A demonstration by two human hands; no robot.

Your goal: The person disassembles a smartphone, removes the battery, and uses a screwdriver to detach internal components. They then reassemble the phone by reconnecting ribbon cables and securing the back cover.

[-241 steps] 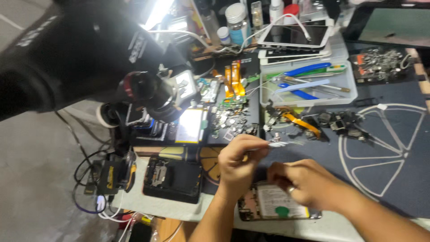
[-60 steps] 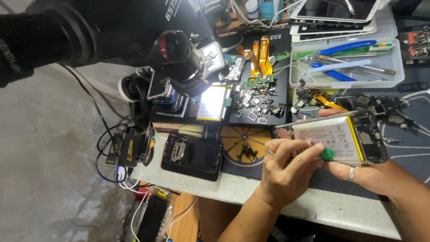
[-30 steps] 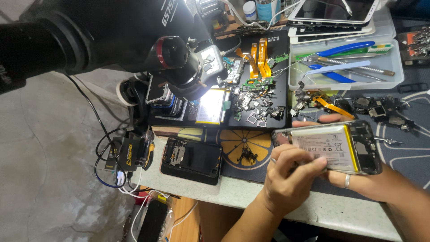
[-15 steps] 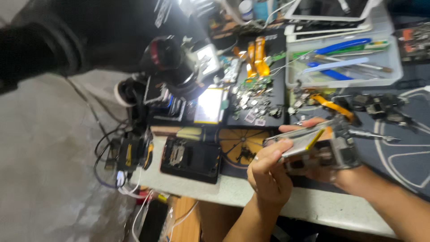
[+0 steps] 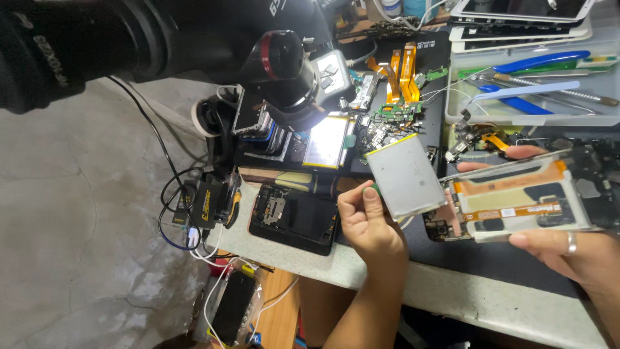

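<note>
A flat, silver-grey rectangular phone battery with a yellow edge is pinched at its lower corner by the closed fingers of the left hand, and it is held tilted in the air just at nine o'clock of an opened phone chassis with orange and white inner layers. That chassis is gripped along its lower edge by the right hand, a ring being worn on one finger, while a fingertip is seen over its top edge. The step in hand is judged to be the separation of the battery from the chassis, which appears already done, since the two are apart. The next move is judged to call for a steady, level grip on the battery, so that it is neither bent nor dropped onto the dark work mat. At ten o'clock of the battery a black microscope head with a lit ring is seen, and at seven o'clock a second opened dark phone lies on the mat. The right wrist is cut off by the frame, the chassis connectors are too small to make out, and whether adhesive remains cannot be told.
</note>
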